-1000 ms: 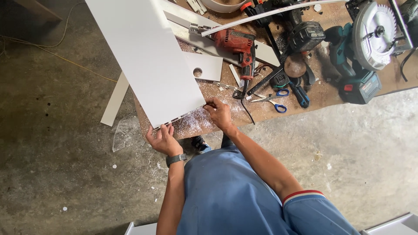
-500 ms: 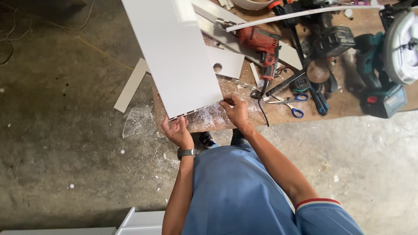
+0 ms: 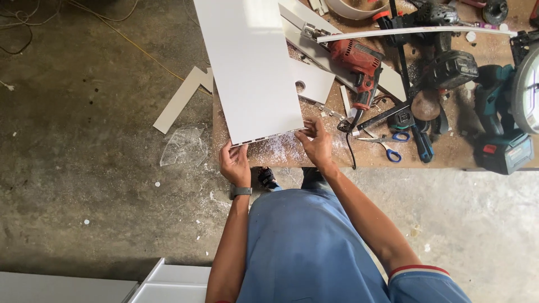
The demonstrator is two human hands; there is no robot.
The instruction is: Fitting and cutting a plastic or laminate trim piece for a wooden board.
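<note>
A long white hollow panel (image 3: pixel 250 67) lies across a wooden workbench (image 3: pixel 449 151), its near cut end showing small cells. My left hand (image 3: pixel 234 163) grips the panel's near left corner at the bench edge; a dark watch sits on that wrist. My right hand (image 3: pixel 317 145) pinches the near right corner of the same panel. White dust and chips (image 3: pixel 275 148) cover the bench just under the cut end.
A red power drill (image 3: pixel 356 62), blue-handled scissors (image 3: pixel 393 143), a black clamp (image 3: pixel 401 62), a teal circular saw (image 3: pixel 511 112) and white offcuts crowd the bench. A white strip (image 3: pixel 179 98) and clear plastic scrap (image 3: pixel 182 146) lie on the concrete floor. White panels (image 3: pixel 112 286) sit at the lower left.
The view has shifted, so the bench and panel appear further right. Both hands stay on the panel's near corners, and the panel has barely moved.
</note>
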